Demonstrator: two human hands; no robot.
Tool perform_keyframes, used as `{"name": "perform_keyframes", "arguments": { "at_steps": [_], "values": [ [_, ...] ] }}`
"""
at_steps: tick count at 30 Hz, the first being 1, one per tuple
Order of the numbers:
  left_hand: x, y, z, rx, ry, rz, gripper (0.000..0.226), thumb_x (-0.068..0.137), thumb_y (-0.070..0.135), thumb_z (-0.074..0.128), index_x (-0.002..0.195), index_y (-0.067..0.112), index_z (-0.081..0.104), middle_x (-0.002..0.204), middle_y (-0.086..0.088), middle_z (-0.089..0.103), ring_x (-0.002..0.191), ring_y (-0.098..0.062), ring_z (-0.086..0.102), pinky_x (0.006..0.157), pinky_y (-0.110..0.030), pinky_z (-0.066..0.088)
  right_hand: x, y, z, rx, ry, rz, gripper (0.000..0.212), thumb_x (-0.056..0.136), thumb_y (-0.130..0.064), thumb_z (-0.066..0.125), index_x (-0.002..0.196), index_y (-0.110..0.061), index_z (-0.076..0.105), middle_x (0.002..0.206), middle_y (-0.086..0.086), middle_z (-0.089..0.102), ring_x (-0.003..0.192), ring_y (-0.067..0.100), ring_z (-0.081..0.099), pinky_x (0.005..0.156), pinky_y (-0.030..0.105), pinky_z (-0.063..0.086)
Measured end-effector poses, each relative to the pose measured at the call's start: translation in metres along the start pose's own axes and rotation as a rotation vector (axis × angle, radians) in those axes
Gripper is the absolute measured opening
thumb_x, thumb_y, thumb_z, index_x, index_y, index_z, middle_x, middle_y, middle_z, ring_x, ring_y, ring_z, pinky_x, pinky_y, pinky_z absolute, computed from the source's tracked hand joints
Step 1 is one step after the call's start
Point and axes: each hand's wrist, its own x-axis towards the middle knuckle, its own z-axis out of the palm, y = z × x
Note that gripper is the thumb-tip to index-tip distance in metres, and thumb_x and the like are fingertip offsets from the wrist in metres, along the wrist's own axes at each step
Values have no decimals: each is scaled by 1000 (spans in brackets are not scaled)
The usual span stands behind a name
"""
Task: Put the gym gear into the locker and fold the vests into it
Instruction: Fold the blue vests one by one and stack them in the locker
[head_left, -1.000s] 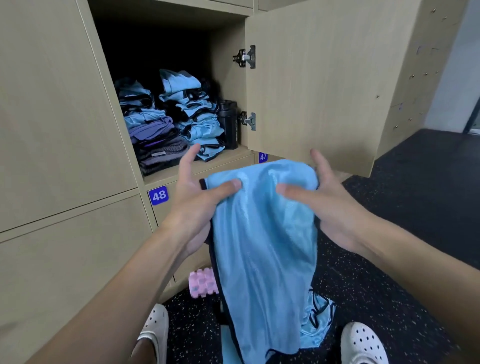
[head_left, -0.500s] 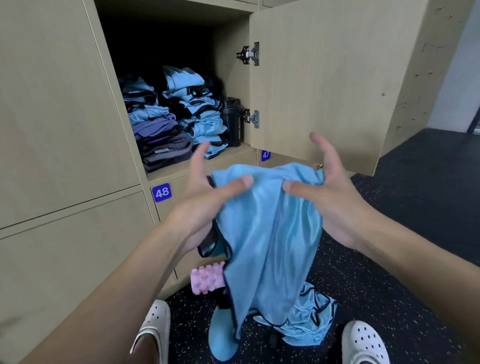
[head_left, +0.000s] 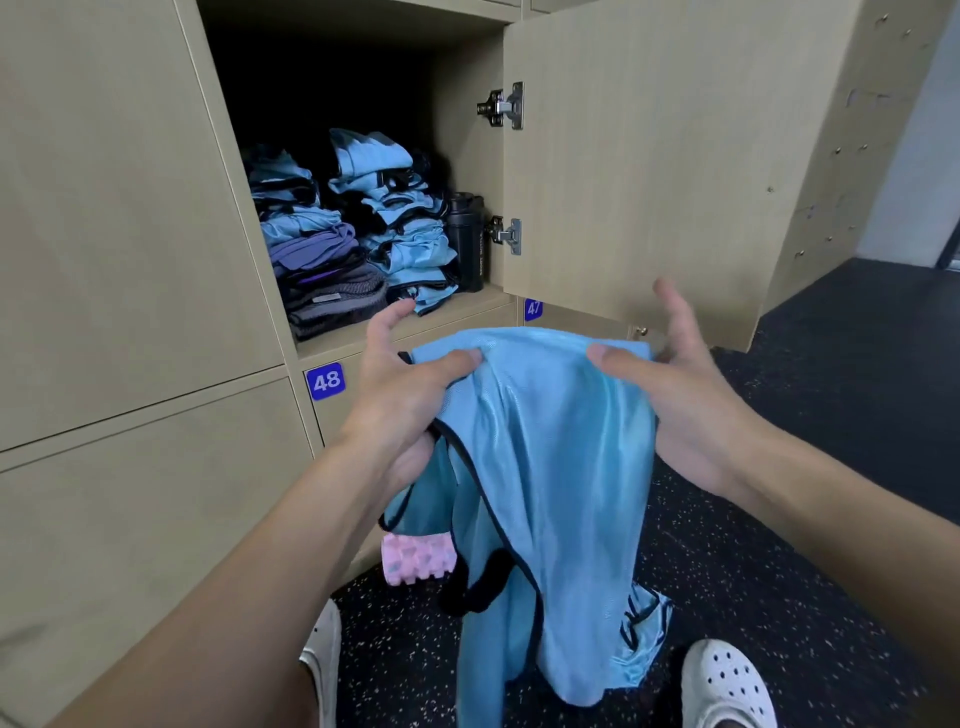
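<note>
Head view, left hand (head_left: 405, 397), right hand (head_left: 683, 415), each grip holding blue vest (head_left: 550, 467), pink roller (head_left: 415, 564) below

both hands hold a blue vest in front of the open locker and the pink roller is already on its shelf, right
No. The head view shows the pink roller lying on the floor below the lockers, not on the shelf. The left hand and right hand do hold the blue vest before the open locker.
</note>
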Motion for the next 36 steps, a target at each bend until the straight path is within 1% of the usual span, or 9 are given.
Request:
{"name": "perform_keyframes", "arguments": {
  "at_steps": [4,11,17,20,24,28,31,33,36],
  "values": [
    [-1,0,0,18,36,-14,67,82,-5,74,127,36,46,112,-19,68,77,-25,71,75,-43,62,-7,2,7,-109,-212,91,109,69,0,83,142,-60,28,150,15,39,117,22,64,105,51,46],
    [-12,-15,3,35,-197,-271,117,69,15,83,152,49,9,125,-5,67,94,-21,74,75,-40,59,2,-2,12,81,39,14,85,86,4,67,142,-50,34,141,12,51,90,19,73,64,35,59],
    [-11,-12,9,-81,-109,-130,106,83,-11,68,151,50,14,110,-12,72,89,-24,74,75,-41,60,-3,-2,6,-116,-140,111,121,55,-19,95,138,-68,23,158,3,30,131,22,53,104,54,46],
    [-11,-7,8,-88,-38,-91,99,86,-12,65,150,48,20,115,-18,67,83,-25,74,73,-43,61,-1,4,6,-174,-69,89,113,71,9,80,141,-62,26,148,9,43,111,21,67,99,50,52],
    [-10,-10,4,-89,11,-127,91,85,-5,71,149,40,25,112,-17,68,75,-25,73,67,-40,61,4,-4,6,-91,75,37,98,77,7,76,137,-59,33,142,15,47,110,26,67,92,51,55],
    [-7,-12,-3,22,-78,-225,94,80,-7,74,150,30,23,113,-15,67,79,-22,74,65,-34,61,0,-12,6,-13,66,55,97,87,11,63,145,-55,24,124,19,60,79,21,72,60,35,59],
    [-2,-16,-7,163,-84,-240,77,81,5,77,144,23,36,117,-14,66,91,-23,70,83,-35,59,-1,-14,6,-13,75,61,96,88,11,61,145,-56,23,121,17,65,82,22,72,61,35,59],
    [0,-18,-11,533,-58,-102,78,73,37,84,140,31,42,139,-6,45,115,-22,59,103,-31,45,-1,-14,6,-13,79,65,96,88,11,61,146,-56,22,119,16,66,84,23,72,65,38,60],
    [-10,-16,-6,898,-277,171,91,73,54,80,149,35,33,151,15,25,136,3,33,104,-16,26,-1,-13,9,-32,75,61,96,88,11,61,148,-51,22,116,14,67,88,25,72,69,41,60]
  ]
}}
